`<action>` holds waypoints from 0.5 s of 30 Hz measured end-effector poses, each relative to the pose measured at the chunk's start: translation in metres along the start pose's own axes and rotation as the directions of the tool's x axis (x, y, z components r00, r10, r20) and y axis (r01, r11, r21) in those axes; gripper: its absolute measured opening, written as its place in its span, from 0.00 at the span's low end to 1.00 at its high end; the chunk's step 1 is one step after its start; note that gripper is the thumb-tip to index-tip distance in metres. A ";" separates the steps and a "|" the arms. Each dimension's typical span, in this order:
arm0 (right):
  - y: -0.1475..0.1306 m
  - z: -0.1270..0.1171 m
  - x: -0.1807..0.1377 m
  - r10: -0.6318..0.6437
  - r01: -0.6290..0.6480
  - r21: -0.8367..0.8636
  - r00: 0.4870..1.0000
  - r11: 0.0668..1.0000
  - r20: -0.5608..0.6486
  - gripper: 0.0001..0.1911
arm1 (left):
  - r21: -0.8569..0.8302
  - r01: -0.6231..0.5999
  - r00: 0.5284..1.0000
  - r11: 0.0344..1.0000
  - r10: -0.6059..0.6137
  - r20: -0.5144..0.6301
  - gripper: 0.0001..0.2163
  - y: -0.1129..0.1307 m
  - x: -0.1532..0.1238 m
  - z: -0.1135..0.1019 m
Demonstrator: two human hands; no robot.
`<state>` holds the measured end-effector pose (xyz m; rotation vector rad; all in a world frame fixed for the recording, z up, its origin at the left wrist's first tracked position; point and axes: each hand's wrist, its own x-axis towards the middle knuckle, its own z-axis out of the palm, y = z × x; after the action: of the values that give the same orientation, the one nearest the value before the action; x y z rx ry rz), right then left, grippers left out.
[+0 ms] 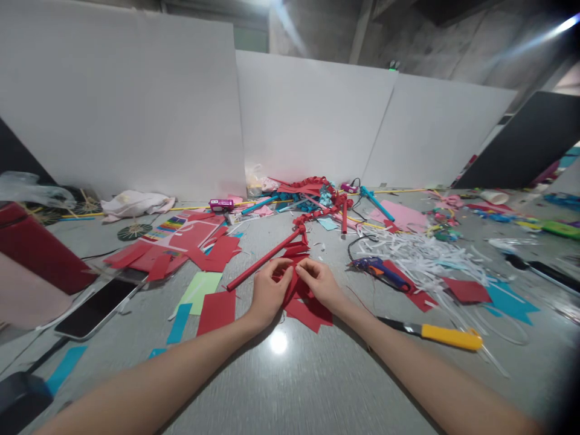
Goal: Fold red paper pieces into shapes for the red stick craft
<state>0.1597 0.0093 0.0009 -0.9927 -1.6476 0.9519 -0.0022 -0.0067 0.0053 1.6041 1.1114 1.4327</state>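
My left hand point(270, 291) is closed, its thumb and fingers pinching a folded piece of red paper point(293, 283) from the left. On the other side, my right hand point(319, 283) pinches the same red paper between thumb and fingertips. More red paper pieces point(310, 314) lie under and between the hands. A rolled red paper tube point(263, 260) rests just beyond my left hand. Its far end meets a chain of red folded paper point(317, 212) that curves away over the table. The exact fold between my fingertips is partly hidden.
Right of my hands lie a blue glue gun point(383, 272), a yellow-handled cutter point(451, 336) and a heap of white paper strips point(417, 248). Leftward are a phone point(102, 305), red sheets point(217, 254) and a green paper point(199, 291). White panels point(312, 115) stand behind.
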 end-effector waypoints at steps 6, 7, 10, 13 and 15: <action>-0.001 0.001 -0.001 0.013 -0.014 0.011 1.000 1.000 0.007 0.17 | -0.040 0.059 0.997 0.997 -0.061 -0.053 0.09 -0.007 0.003 -0.001; -0.002 0.002 -0.001 0.020 -0.020 0.015 1.000 1.000 0.008 0.17 | -0.048 0.069 0.996 0.996 -0.072 -0.059 0.09 -0.009 0.003 0.000; -0.002 0.002 -0.002 0.023 -0.023 0.016 1.000 1.000 0.011 0.18 | -0.051 0.081 0.995 0.995 -0.084 -0.062 0.09 -0.011 0.003 0.000; -0.002 0.001 -0.001 0.008 -0.008 0.018 1.000 1.000 0.014 0.18 | -0.019 0.059 0.996 0.998 -0.060 -0.072 0.07 -0.011 0.003 0.000; -0.002 0.001 -0.001 0.001 -0.001 0.020 1.000 1.000 0.013 0.17 | 0.005 0.042 0.997 0.999 -0.041 -0.068 0.06 -0.010 0.003 0.000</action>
<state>0.1586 0.0072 0.0021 -0.9760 -1.6447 0.9757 -0.0039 0.0000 -0.0029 1.5381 1.1825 1.4670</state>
